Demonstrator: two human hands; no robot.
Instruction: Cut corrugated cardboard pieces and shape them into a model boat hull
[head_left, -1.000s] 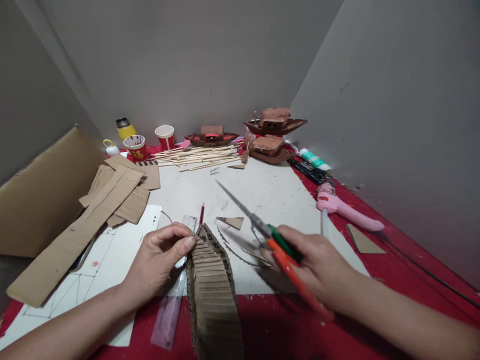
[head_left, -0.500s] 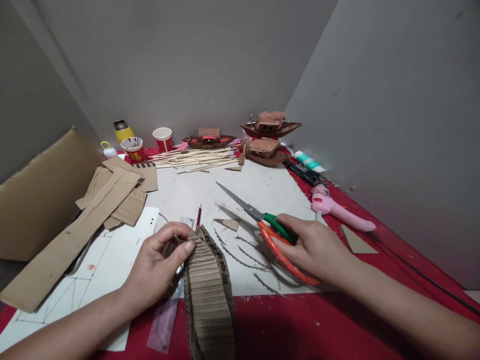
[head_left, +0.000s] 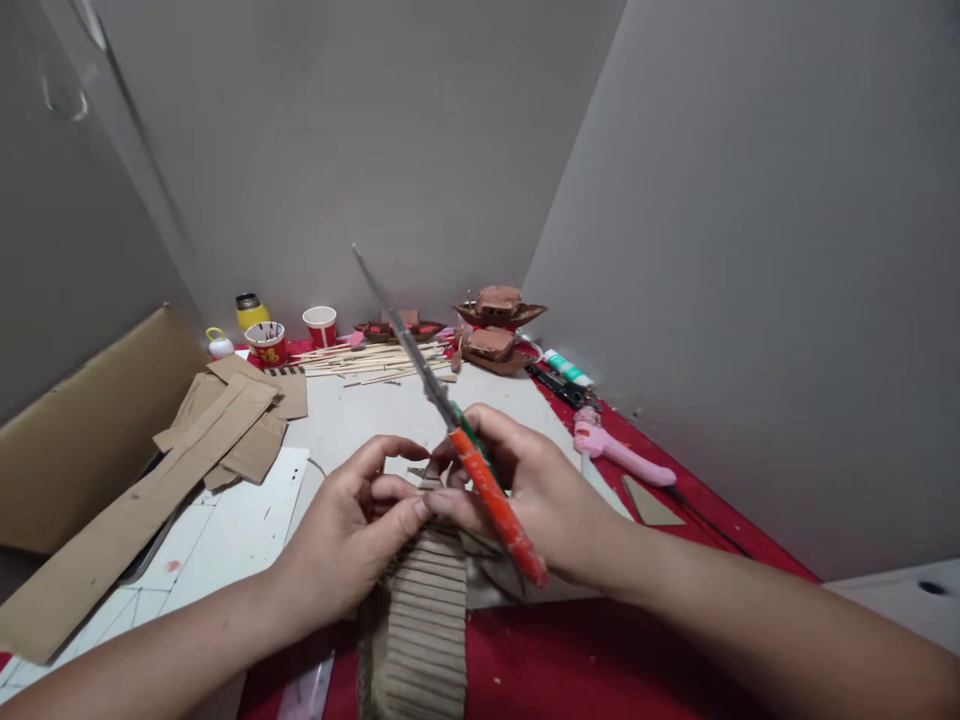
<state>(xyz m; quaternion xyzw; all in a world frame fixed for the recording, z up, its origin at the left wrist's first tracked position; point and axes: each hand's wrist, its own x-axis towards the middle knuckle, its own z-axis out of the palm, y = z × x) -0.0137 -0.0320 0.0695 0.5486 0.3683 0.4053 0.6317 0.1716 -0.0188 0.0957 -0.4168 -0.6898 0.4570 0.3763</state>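
My left hand [head_left: 360, 530] pinches the upper end of a corrugated cardboard piece [head_left: 427, 630], ribbed on its face and curved along its length. Closed around the scissors [head_left: 487, 500] is my right hand [head_left: 525, 490]; the scissors have orange and green handles, and their blades point up and to the left. The thumb and fingertips of that hand also touch the cardboard's end, close to my left fingertips. Part of the cardboard's tip is hidden behind the fingers.
Cardboard strips [head_left: 232, 420] and a cardboard box [head_left: 97, 420] are on the left. Behind lie wooden sticks [head_left: 375, 360], paper cups [head_left: 320, 327] and model boats [head_left: 499, 305]. A pink glue gun [head_left: 622, 450] and a triangular cardboard scrap [head_left: 651, 502] lie on the right.
My right hand has moved left to the cardboard's tip, bringing the scissors with it, their blades now steeper. The view has tilted up and shifted right.
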